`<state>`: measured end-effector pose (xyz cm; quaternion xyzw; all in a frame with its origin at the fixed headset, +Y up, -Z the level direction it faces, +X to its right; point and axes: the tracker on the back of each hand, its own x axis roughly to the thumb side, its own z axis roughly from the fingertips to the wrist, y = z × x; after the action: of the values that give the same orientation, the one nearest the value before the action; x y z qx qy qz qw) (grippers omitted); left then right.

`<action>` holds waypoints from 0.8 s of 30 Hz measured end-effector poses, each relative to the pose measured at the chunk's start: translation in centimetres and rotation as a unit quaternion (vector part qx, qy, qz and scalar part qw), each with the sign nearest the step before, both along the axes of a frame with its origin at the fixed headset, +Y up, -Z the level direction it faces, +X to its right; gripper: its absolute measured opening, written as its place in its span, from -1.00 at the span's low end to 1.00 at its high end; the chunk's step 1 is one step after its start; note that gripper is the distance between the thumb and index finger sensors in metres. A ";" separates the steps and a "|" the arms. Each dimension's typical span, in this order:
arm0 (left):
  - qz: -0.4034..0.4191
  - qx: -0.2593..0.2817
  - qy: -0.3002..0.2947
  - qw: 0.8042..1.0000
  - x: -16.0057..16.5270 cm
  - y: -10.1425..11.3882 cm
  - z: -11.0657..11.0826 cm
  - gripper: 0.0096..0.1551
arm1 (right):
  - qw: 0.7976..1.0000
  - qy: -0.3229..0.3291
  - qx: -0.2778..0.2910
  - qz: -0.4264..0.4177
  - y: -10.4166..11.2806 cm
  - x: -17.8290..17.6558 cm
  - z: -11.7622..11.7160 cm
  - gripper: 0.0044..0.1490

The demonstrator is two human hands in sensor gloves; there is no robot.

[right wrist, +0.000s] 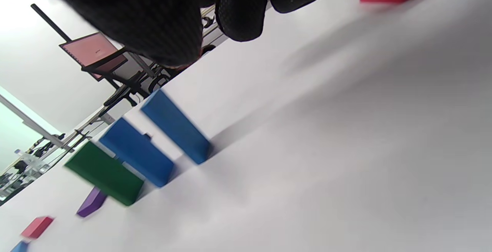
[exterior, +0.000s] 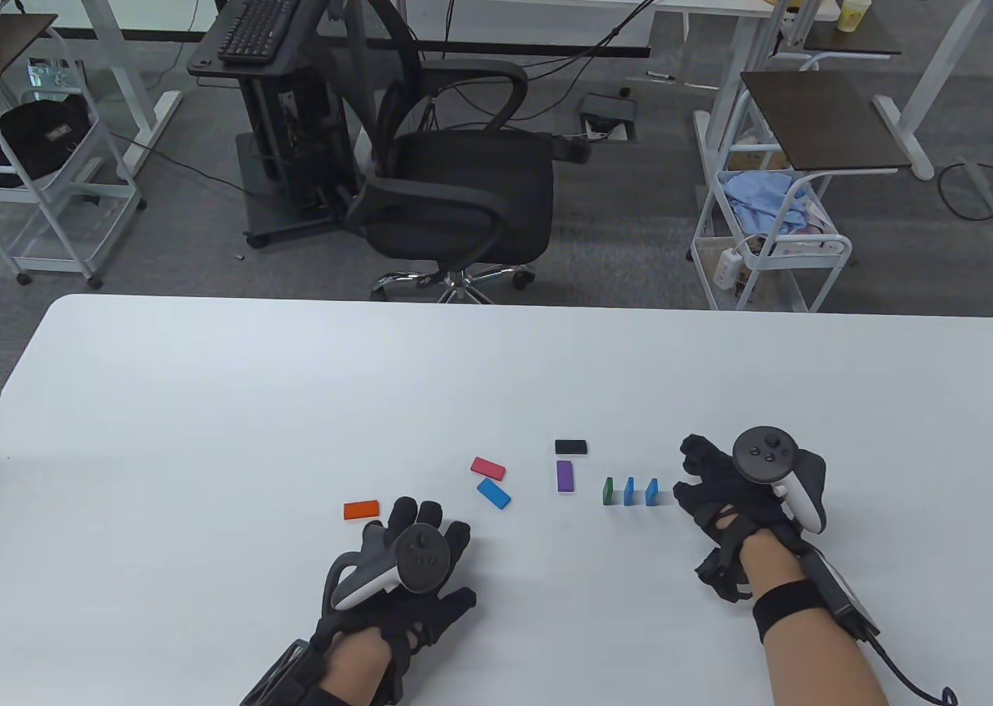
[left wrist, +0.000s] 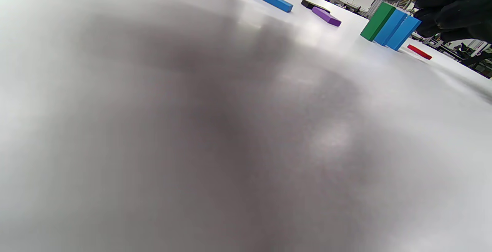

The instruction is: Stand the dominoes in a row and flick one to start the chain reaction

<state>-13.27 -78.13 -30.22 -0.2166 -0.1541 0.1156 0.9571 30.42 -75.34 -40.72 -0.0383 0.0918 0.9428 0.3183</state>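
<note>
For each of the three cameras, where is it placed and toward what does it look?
Table view: high, looking down at table; both gloved hands, left hand, right hand.
Left wrist view: low over the tabletop, facing the standing dominoes; right hand's fingers.
Right wrist view: low, tilted; own fingers.
All share the green domino.

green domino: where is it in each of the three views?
Table view: green domino stands lower centre-right, leftmost of the standing row.
Left wrist view: upper right, nearest of the row.
Right wrist view: lower left, tilted by the camera.
Shared landmark: the purple domino lying flat beside it.
</note>
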 end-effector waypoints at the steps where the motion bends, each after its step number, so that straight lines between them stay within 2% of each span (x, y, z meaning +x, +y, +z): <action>1: -0.001 0.000 -0.001 1.000 0.0 0.0 0.0 -0.03 | 1.000 -0.007 0.001 0.002 0.1 0.4 -0.1 -0.11; 10: -0.001 -0.001 0.005 1.000 -0.1 0.0 0.0 -0.03 | 0.994 -0.087 0.005 0.067 0.4 4.3 -0.7 -0.11; 17: 0.000 -0.004 0.007 1.000 -0.2 -0.1 0.0 -0.03 | 0.987 -0.131 -0.020 0.089 -1.1 7.1 -0.9 -0.10; 24: -0.002 -0.003 0.007 1.000 -0.2 -0.1 0.0 -0.03 | 0.981 -0.148 -0.048 0.111 -2.5 7.5 -1.7 -0.05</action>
<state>-13.48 -78.18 -30.25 -0.2192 -0.1468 0.1152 0.9577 37.90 -77.80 -42.39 -0.2030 0.0842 0.9506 0.2193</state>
